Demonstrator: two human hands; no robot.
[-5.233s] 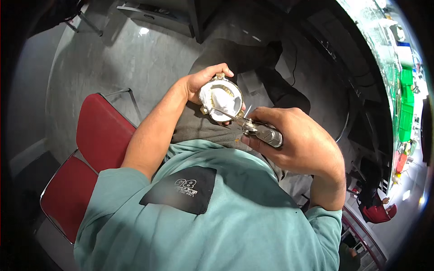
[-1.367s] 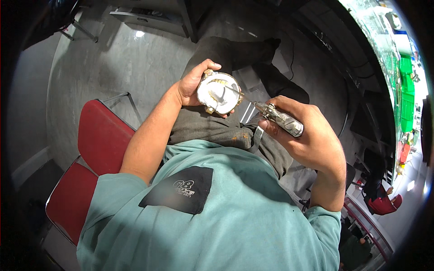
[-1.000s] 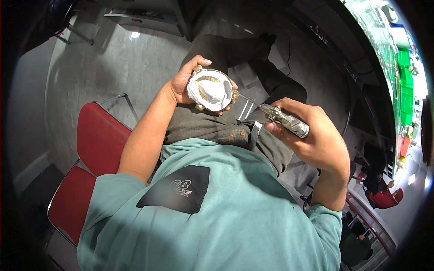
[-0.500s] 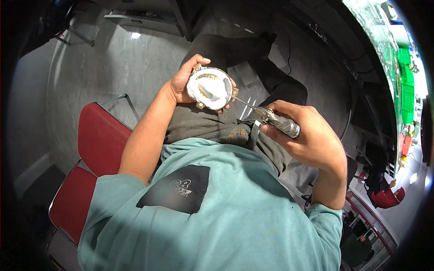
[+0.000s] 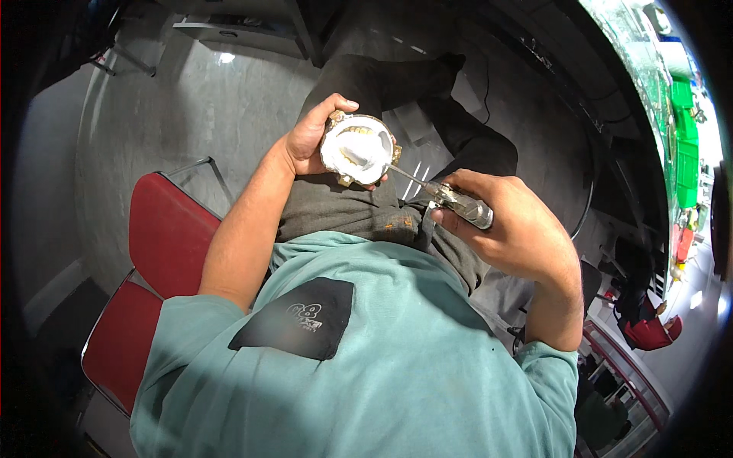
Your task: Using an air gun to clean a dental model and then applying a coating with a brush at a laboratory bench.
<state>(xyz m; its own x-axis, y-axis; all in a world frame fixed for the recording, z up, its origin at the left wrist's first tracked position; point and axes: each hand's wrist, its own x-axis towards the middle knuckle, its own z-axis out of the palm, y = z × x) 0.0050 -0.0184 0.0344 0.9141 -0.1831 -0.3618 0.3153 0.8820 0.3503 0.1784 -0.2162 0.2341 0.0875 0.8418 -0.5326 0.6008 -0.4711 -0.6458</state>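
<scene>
My left hand (image 5: 309,141) is wrapped round a brass-coloured dental flask (image 5: 396,153), its thumb along the upper rim. White plaster (image 5: 330,156) fills the flask, with a horseshoe-shaped tooth arch, yellowish at the top, showing in the middle. In my right hand (image 5: 519,225) is a screwdriver (image 5: 462,204) with a clear, plaster-smeared handle and a thin metal shaft. The shaft's end meets the flask's lower right edge; whether it presses on plaster or metal is too small to tell. Both hands are above my lap.
A red chair (image 5: 172,229) stands close by my left arm. Along the right runs a bright worktop (image 5: 649,99) with green bins (image 5: 687,145). Another person in red (image 5: 649,328) is farther off at the right. A grey drawer unit (image 5: 237,37) stands ahead.
The flask has shifted slightly to the right and turned a little in my left hand. My right hand has moved slightly left with the screwdriver, whose tip stays at the flask's edge.
</scene>
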